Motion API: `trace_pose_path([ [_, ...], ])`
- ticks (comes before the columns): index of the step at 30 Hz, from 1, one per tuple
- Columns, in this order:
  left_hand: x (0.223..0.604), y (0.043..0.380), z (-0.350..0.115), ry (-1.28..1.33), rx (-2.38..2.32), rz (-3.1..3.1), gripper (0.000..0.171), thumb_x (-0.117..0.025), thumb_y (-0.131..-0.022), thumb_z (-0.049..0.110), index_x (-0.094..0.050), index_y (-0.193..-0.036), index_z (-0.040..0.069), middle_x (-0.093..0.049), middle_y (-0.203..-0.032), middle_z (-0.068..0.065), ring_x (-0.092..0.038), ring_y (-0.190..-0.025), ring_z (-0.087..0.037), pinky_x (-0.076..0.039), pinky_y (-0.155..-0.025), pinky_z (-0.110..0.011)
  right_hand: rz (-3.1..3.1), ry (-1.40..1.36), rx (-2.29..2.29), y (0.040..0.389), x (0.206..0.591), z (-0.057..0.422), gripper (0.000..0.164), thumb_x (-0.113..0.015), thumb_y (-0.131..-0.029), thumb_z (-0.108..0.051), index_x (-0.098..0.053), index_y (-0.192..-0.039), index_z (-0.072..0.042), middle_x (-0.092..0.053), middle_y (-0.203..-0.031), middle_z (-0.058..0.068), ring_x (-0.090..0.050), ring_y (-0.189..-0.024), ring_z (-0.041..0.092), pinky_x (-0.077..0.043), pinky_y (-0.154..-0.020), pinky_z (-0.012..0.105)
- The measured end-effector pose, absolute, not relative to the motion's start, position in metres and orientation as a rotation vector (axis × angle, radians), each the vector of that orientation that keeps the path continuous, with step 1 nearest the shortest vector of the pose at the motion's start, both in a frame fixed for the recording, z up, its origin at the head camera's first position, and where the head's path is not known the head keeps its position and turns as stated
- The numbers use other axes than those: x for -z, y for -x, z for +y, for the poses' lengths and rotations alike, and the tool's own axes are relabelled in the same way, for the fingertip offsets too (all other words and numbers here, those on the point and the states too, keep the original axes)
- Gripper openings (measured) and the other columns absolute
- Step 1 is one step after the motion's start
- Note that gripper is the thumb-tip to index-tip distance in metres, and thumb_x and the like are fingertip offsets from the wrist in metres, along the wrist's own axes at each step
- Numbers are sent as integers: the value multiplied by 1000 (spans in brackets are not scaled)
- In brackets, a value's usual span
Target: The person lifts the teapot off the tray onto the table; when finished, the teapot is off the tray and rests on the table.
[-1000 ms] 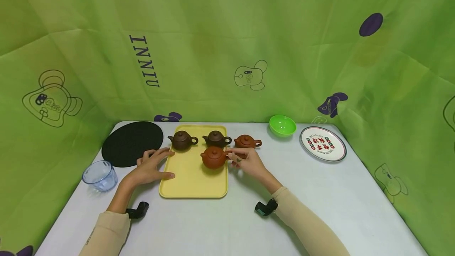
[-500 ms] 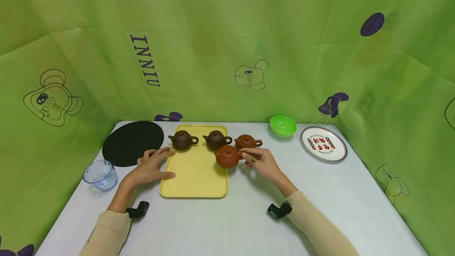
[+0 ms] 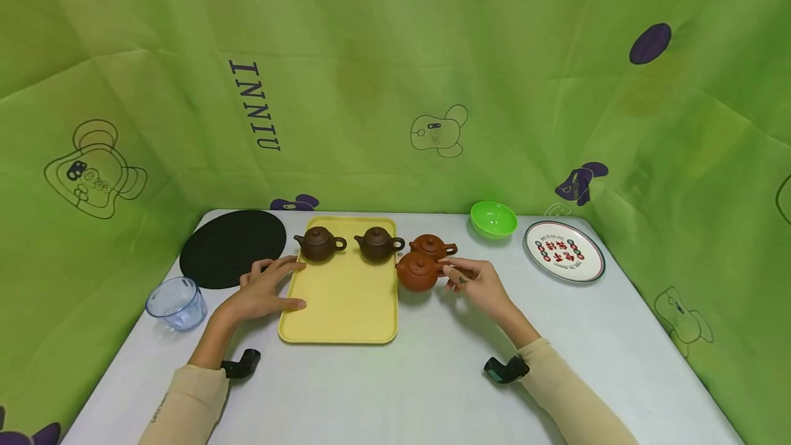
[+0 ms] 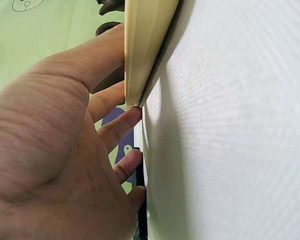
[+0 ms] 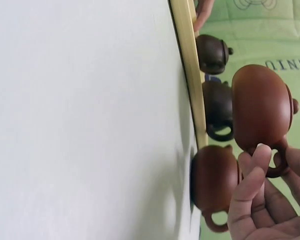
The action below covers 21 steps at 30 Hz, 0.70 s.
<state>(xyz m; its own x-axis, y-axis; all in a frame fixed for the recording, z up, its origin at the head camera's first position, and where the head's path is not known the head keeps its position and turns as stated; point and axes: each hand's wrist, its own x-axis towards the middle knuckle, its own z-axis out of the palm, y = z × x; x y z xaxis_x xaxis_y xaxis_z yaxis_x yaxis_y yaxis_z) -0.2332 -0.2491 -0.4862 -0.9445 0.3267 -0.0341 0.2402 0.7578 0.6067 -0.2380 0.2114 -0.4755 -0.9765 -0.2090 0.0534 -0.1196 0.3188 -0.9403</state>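
Note:
My right hand (image 3: 485, 287) pinches the handle of a round reddish-brown teapot (image 3: 417, 273), held level just past the right rim of a yellow tray (image 3: 342, 321). In the right wrist view this teapot (image 5: 260, 107) hangs clear of the table, lid on. Behind it a flatter reddish-brown teapot (image 3: 430, 242) stands on the table, partly covered by it. Two dark brown teapots (image 3: 318, 244) stand along the tray's far part. My left hand (image 3: 262, 290) rests at the tray's left rim, thumb and forefinger spread over the edge and the other fingers (image 4: 121, 125) loosely extended beside it.
A black round mat (image 3: 231, 249) and a clear blue glass bowl (image 3: 177, 304) lie to the left. Back right are a green bowl (image 3: 493, 220) and a white plate (image 3: 564, 251) with red lettering. Green cloth (image 3: 346, 88) hangs around the white table (image 3: 432, 390).
My right hand has carried the round reddish-brown teapot rightward, from over the tray to beyond its right rim. The left hand stays in place at the tray's edge.

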Motion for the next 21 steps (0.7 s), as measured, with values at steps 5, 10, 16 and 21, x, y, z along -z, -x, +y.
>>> trace_pose_path([
  [5, 486, 233, -249, -455, -938, 2817, 82, -87, -85, 42, -54, -153, 9, -34, -168, -27, -17, -146, -54, -17, -98, -69, 2506, 292, 1759, 238, 475, 223, 33, -67, -105, -19, -73, -134, -3, -78, -110, 30, -75, -80, 27, -61, -73, 33],
  [10, 487, 234, -249, -452, -927, 2824, 83, -87, -85, 43, -54, -153, 9, -34, -168, -27, -17, -146, -53, -18, -98, -69, 2520, 284, 1762, 237, 475, 235, 33, -66, -106, -19, -73, -133, -3, -77, -109, 30, -74, -79, 19, -61, -74, 33],
  [16, 487, 235, -250, -454, -935, 2825, 83, -87, -85, 43, -54, -153, 9, -34, -168, -27, -17, -146, -53, -17, -99, -69, 2537, 224, 1773, 238, 477, 249, 34, -65, -106, -21, -72, -134, -2, -76, -115, 29, -73, -79, 11, -60, -74, 29],
  [21, 489, 235, -250, -456, -936, 2824, 83, -88, -85, 43, -55, -153, 9, -34, -168, -26, -17, -146, -54, -17, -99, -69, 2558, 166, 1760, 239, 481, 262, 38, -66, -106, -21, -69, -138, -1, -75, -118, 28, -72, -79, 8, -61, -74, 29],
])
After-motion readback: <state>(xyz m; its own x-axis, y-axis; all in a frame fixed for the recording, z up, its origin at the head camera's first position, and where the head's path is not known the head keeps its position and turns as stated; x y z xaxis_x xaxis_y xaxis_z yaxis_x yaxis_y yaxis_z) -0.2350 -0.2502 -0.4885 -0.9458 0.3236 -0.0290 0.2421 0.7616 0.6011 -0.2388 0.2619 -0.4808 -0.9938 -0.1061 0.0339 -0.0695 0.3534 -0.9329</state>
